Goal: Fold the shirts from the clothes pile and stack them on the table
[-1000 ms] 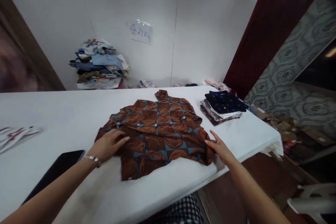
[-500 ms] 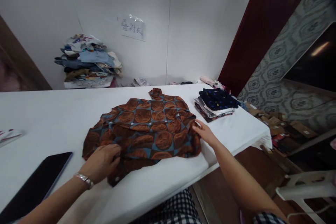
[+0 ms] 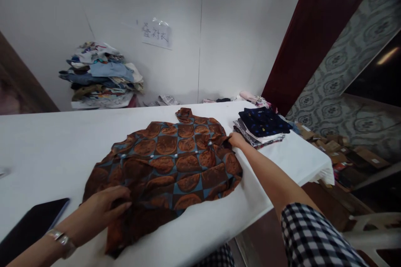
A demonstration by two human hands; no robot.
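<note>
A brown and blue button-up shirt (image 3: 188,158) with a print of large round shapes lies spread on the white table, its collar toward the wall and its front buttons showing. My right hand (image 3: 236,139) pinches the shirt's right edge near the folded pile. At the lower left, my left hand (image 3: 106,204) is curled over the cloth beside a sleeve. Its thumb and forefinger show slightly parted, with fabric at them, and the other fingers are partly hidden. A silvery bracelet (image 3: 62,240) circles the left wrist.
A stack of folded clothes (image 3: 263,123) sits right of the shirt, a dark blue one on top. A dark phone or tablet (image 3: 34,225) lies at the left on the white table (image 3: 46,146). A tall clothes pile (image 3: 105,75) stands by the wall. Boxes (image 3: 338,146) and a white stool (image 3: 376,233) are right.
My right hand has shifted up along the shirt's right edge, away from me. The sleeve near my left hand has come lower and toward me. The view has also shifted slightly.
</note>
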